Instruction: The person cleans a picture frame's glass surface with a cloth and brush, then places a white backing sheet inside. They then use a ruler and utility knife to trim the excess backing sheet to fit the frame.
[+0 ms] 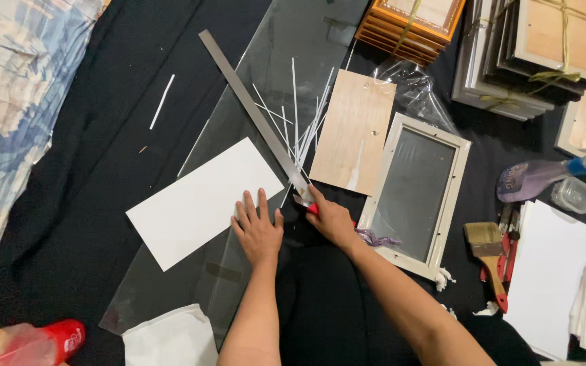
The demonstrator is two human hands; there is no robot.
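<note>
At the middle of the black cloth, our left hand (258, 230) lies spread flat on the glass sheet (239, 203), stiff, slippery and brittle, while our right hand (330, 220) pinches a red-handled cutter (306, 205) against the steel ruler (256, 115)

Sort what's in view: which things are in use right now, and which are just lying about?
In use: left hand flat on white sheet over glass pane; right hand gripping red-handled cutter at metal ruler.

Lying about: wooden board, picture frame, paintbrush, spray bottle, frame stacks.
</note>
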